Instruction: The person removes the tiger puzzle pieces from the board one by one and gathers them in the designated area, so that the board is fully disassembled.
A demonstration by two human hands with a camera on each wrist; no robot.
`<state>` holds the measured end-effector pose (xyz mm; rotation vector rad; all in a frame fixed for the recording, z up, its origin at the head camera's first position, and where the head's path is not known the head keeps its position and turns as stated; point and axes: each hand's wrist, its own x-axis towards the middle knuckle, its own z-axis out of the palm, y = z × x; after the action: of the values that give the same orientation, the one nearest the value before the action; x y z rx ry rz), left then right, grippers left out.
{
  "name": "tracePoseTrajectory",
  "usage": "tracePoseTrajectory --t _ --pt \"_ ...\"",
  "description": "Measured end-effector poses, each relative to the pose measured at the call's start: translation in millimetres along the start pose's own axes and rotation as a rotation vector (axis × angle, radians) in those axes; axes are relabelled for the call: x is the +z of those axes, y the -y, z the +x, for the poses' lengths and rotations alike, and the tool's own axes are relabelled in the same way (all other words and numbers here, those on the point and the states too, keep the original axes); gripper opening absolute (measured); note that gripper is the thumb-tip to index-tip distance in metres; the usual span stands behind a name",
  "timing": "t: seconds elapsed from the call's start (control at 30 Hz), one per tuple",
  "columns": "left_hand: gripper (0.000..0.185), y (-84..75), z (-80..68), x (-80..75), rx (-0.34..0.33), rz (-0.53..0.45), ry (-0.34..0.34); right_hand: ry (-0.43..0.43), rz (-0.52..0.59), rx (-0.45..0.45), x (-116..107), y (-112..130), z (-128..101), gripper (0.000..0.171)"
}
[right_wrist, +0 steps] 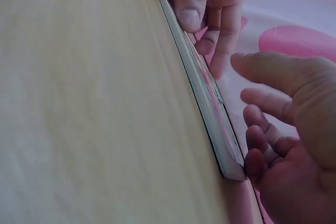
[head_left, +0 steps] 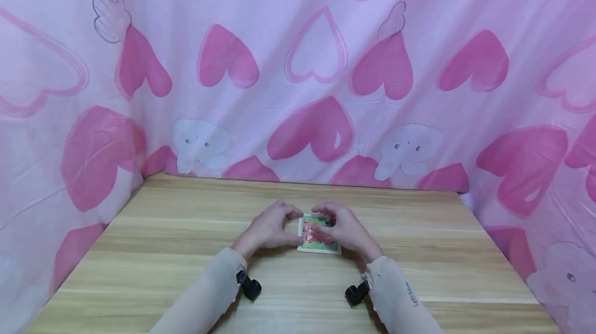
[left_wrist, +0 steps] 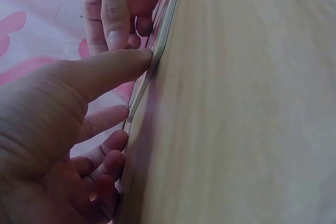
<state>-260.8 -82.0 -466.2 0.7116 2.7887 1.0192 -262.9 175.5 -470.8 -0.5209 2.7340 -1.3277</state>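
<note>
A small square picture board (head_left: 318, 246), with a pale rim and a red and pink figure on green, lies flat on the table. My left hand (head_left: 270, 226) holds its left side, the thumb on the edge and the index finger at the far corner. Over the board's right part hovers my right hand (head_left: 346, 228), its thumb and fingers apart and loosely bent. In the right wrist view, the board's edge (right_wrist: 197, 90) looks thin and layered, and the right hand (right_wrist: 299, 114) has nothing between thumb and fingers.
The wooden table (head_left: 209, 205) spreads around both hands. A pink and white curtain (head_left: 298, 132) with hearts hangs along its back and sides. Small black cameras (head_left: 252, 289) sit on both wrists, over light sleeves (head_left: 205, 292).
</note>
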Motion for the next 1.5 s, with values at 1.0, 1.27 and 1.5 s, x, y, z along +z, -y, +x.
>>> tracePoseTrajectory --t 1.0,1.27,1.5 --pt "0.072 1.2 2.1 3.0 -0.029 0.002 0.002 0.022 -0.084 0.064 10 6 5 0.038" --pt "0.072 -0.5 2.3 2.7 -0.048 -0.009 0.009 0.040 -0.056 0.071 11 7 5 0.038" --pt "0.072 -2.1 2.2 2.3 -0.033 -0.006 0.000 0.042 -0.008 0.083 11 7 6 0.037"
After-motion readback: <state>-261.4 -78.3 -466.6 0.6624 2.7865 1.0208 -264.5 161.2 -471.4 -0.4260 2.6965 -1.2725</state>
